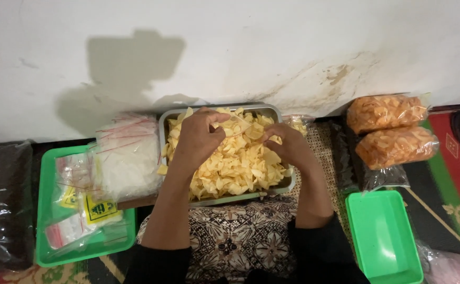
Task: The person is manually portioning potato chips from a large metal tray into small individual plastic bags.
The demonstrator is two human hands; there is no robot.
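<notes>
The person is sitting against a white wall (272, 47) with a metal tray (165, 122) of pale yellow chips (235, 168) resting across the lap, over a patterned brown cloth (235, 239). Both hands are working in the heap near the tray's far edge. The left hand (197, 138) is lying curled on top of the chips, fingers bent inward and pinching at a chip near the middle; the right hand (285, 144) is sitting just beside it, fingers likewise curled narrow among the chips, though whether it is actually gripping one I cannot tell. The fingertips of the two hands are nearly meeting over the pile. To the left, a green tray (46, 252) is holding small plastic bags (77, 210) with red strips and yellow labels, and a stack of clear bags (127, 152) is leaning against the metal tray. To the right, two filled bags of orange chips (390, 129) are lying by the wall, well apart from the hands, and an open green tub (382, 236) is standing nearer the person's right arm.
</notes>
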